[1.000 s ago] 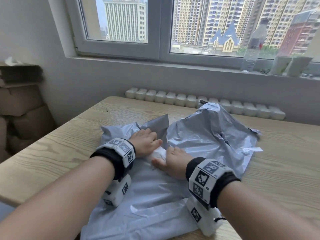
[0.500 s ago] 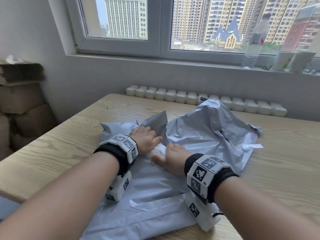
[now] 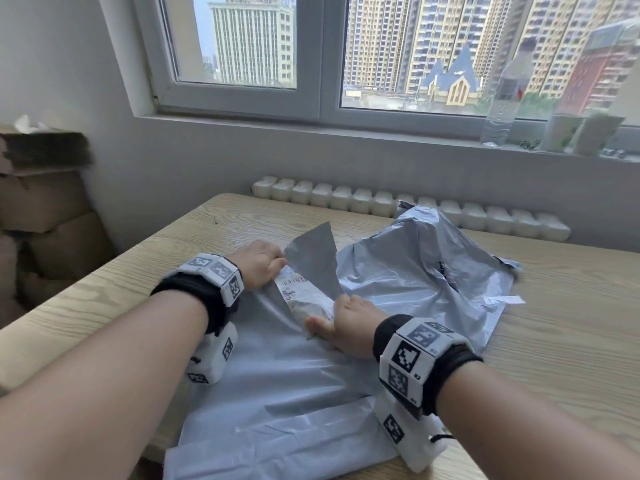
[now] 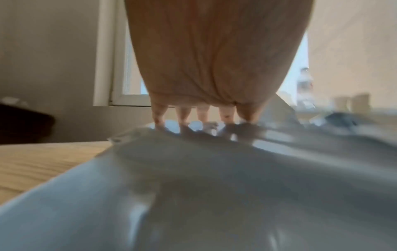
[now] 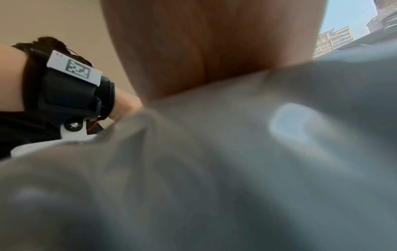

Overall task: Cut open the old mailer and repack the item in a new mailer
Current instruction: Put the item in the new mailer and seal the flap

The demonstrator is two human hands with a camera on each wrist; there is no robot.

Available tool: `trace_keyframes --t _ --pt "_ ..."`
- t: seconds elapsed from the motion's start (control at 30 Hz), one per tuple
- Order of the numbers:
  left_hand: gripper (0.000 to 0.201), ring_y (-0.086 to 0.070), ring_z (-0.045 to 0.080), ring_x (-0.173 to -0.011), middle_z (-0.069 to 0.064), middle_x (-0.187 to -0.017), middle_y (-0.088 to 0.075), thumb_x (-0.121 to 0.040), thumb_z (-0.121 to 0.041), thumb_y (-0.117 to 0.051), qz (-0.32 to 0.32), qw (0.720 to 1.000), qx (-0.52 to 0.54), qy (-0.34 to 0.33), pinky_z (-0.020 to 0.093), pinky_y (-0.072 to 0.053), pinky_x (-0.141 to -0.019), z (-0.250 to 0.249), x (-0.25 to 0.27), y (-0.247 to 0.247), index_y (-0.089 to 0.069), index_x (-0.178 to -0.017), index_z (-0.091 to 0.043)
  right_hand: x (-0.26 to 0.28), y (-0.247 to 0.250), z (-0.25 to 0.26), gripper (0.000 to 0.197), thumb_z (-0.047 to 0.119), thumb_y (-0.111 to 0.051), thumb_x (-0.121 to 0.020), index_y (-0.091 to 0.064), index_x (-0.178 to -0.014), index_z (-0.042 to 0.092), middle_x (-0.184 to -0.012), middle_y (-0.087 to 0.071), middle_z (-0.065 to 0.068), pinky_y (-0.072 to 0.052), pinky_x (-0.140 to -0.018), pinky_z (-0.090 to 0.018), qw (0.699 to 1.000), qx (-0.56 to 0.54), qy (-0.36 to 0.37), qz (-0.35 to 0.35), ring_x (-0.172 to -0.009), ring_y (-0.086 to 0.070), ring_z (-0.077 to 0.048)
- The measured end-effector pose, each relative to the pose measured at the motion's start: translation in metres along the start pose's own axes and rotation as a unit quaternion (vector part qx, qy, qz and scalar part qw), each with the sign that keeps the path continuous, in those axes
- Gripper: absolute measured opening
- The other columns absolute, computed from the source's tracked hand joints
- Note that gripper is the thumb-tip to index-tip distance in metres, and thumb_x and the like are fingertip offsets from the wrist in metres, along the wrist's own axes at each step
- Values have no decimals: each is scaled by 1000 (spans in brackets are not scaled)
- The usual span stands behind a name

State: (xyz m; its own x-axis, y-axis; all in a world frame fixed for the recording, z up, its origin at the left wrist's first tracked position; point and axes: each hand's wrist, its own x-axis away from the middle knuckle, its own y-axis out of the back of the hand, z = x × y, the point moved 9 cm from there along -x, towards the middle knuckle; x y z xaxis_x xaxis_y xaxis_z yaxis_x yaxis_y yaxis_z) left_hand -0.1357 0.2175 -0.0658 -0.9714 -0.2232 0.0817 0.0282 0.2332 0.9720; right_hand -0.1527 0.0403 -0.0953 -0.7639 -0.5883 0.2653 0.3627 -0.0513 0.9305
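Note:
A white packet with a printed label (image 3: 301, 296) lies slantwise on a flat light-grey mailer (image 3: 284, 393) at the table's front. A dark grey flap (image 3: 311, 258) stands up just behind the packet. My left hand (image 3: 259, 268) holds the packet's far end with bent fingers. In the left wrist view its fingertips (image 4: 182, 117) come down on the grey plastic (image 4: 214, 186). My right hand (image 3: 346, 327) holds the near end, thumb stretched along it, fingers hidden. A crumpled silver mailer (image 3: 433, 271), torn open, lies to the right behind.
The wooden table (image 3: 554, 341) has a row of small white containers (image 3: 346, 199) along its back edge. A white paper strip (image 3: 505, 299) lies by the crumpled mailer. Cardboard boxes (image 3: 45, 220) are stacked at the left. A bottle (image 3: 502, 95) and cups (image 3: 561, 131) stand on the sill.
My hands have moved apart along the packet, the left one going up and left. More of the labelled packet now shows between them.

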Motion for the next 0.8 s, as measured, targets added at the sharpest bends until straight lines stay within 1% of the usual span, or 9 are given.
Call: trace_keyframes --t 0.1,0.17,0.23,0.3,0.4,0.5,0.6,0.7,0.8 --pt "41 -31 23 -139 10 -150 -37 -104 -22 -33 11 998 63 -3 35 -23 -115 10 4 10 -40 -142 -10 -1 15 9 75 61 -35 -93 -37 -137 0 -139 -42 -19 -33 -105 -39 1000 20 0 5 -130 -39 -31" --pt "43 -31 26 -138 11 -149 -37 -102 -20 -37 20 998 58 4 37 -23 -115 14 4 1 -38 -144 -10 -5 39 24 67 56 -33 -96 -39 -135 1 -136 -45 -18 -35 -100 -37 998 17 16 -50 -126 -43 -30" --pt "47 -29 27 -139 12 -149 -35 -101 -25 -38 28 998 49 12 41 -21 -116 20 5 -12 -32 -146 -15 -13 56 42 56 46 -32 -100 -40 -134 2 -135 -46 -16 -37 -97 -35 995 9 32 -95 -123 -45 -29" --pt "51 -18 26 -144 12 -154 -24 -102 -29 -36 37 997 64 15 41 -13 -118 22 9 -18 -22 -151 -18 -29 54 55 54 41 -32 -101 -38 -136 2 -138 -44 -17 -37 -99 -36 997 6 26 -76 -126 -44 -30" --pt "54 -3 22 -149 8 -161 -7 -104 -30 -33 46 995 86 23 38 -4 -118 24 16 -19 -13 -154 -23 -51 28 67 52 37 -38 -100 -40 -138 2 -141 -44 -18 -36 -103 -37 1000 11 -1 -8 -129 -43 -32" --pt "55 5 23 -149 7 -162 5 -104 -34 -32 56 994 87 29 42 0 -118 28 14 -23 -10 -154 -29 -62 14 70 45 32 -41 -100 -42 -136 4 -139 -46 -15 -33 -104 -37 999 22 -44 -19 -129 -43 -31" --pt "57 7 25 -149 5 -162 8 -103 -37 -34 67 993 92 27 47 0 -120 34 10 -30 -8 -153 -32 -62 10 69 48 35 -44 -99 -37 -136 5 -137 -45 -16 -31 -105 -39 995 42 -77 -38 -129 -43 -31" --pt "57 8 26 -149 3 -162 9 -102 -39 -33 68 993 94 29 49 1 -120 37 8 -32 -7 -153 -34 -58 8 66 54 43 -40 -97 -35 -136 6 -137 -43 -19 -31 -104 -41 996 32 -62 -51 -128 -41 -34" --pt "57 8 25 -149 2 -162 9 -102 -40 -33 71 991 107 33 47 0 -120 39 4 -35 -8 -153 -35 -53 3 52 71 58 -39 -90 -28 -143 12 -140 -40 -18 -33 -107 -46 999 18 -43 -20 -130 -40 -37"
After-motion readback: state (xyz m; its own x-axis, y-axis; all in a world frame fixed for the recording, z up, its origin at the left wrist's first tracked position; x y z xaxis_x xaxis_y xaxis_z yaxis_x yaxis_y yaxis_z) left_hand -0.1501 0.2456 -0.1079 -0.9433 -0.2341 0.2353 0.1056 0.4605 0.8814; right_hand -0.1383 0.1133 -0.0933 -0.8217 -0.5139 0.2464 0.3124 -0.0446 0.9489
